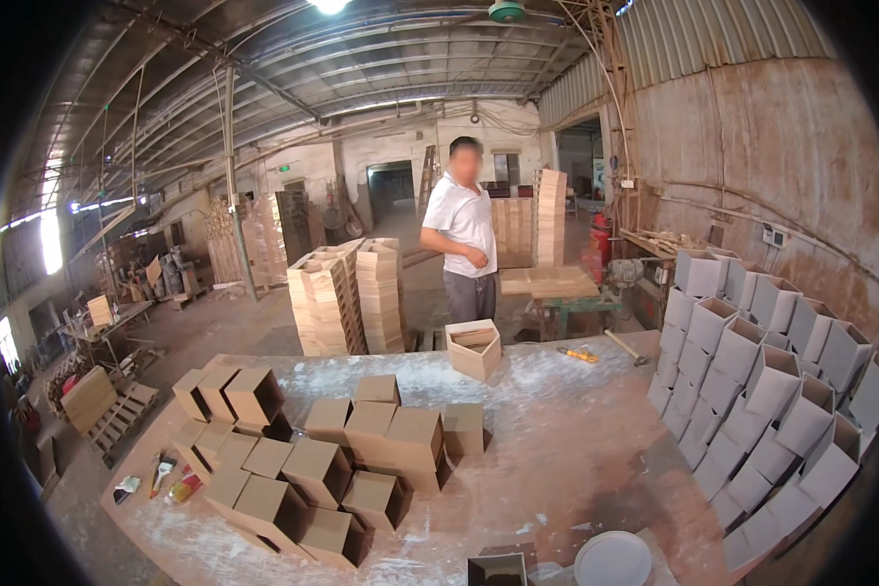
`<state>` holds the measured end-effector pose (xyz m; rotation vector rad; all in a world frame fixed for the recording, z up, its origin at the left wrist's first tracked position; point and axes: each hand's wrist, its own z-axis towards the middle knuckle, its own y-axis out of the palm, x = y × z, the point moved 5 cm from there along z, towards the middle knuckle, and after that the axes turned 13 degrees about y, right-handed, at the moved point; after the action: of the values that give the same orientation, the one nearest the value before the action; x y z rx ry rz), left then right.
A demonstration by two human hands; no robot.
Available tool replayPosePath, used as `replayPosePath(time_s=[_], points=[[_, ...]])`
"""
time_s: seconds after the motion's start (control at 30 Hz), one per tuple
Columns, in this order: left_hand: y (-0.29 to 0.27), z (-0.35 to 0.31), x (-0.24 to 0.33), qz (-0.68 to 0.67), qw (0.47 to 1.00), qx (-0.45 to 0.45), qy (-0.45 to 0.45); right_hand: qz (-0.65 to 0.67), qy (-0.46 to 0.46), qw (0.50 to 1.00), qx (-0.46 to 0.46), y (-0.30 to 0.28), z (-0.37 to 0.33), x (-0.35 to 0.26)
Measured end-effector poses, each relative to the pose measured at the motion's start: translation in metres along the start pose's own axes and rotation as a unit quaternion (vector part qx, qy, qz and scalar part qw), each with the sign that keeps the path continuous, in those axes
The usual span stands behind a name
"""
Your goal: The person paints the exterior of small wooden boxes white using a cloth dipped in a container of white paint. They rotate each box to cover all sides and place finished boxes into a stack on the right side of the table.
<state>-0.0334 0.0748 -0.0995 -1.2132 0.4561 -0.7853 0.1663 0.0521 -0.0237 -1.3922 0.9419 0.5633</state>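
Neither of my hands shows in the head view, and no forearm comes in from the lower edge. Closest to me on the worktable (576,449) are a round white lid or tub top (612,560) and a dark open box (496,570), cut off by the picture's rim. To the left stand several brown box-shaped pieces (317,471), some stacked, with hollow sides. Several grey open-topped boxes (742,400) are piled in tiers on the right. Toward the far edge sits a pale wooden box with a pointed side (474,352).
Across the table stands a person (469,230) in a light shirt. Stacks of pale wooden frames (337,298) rise behind it. A hammer (627,348) and a yellow-handled tool (580,355) lie at the far edge, brushes (162,476) at the left.
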Motion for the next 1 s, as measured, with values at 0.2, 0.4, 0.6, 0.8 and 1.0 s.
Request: replayPosePath(time_s=[0.2,0.4,0.6,0.8,1.0], points=[[-0.01,0.009,0.006,0.026,0.999,0.01,0.022,0.002,0.005,1.0,0.002,0.0,0.001,0.002],[-0.018,0.014,0.013,-0.002,0.999,0.046,0.015,0.0,0.008,1.0,0.003,0.001,0.0,0.005],[-0.003,0.009,0.009,-0.035,0.995,0.092,-0.007,-0.004,0.006,1.0,0.001,0.002,-0.002,0.006],[-0.027,0.014,0.013,-0.046,0.995,0.09,0.01,-0.008,0.008,1.0,0.004,0.001,-0.003,0.009],[-0.031,0.009,-0.001,-0.113,0.992,0.062,-0.007,-0.019,0.004,1.0,0.007,0.004,-0.005,0.01]])
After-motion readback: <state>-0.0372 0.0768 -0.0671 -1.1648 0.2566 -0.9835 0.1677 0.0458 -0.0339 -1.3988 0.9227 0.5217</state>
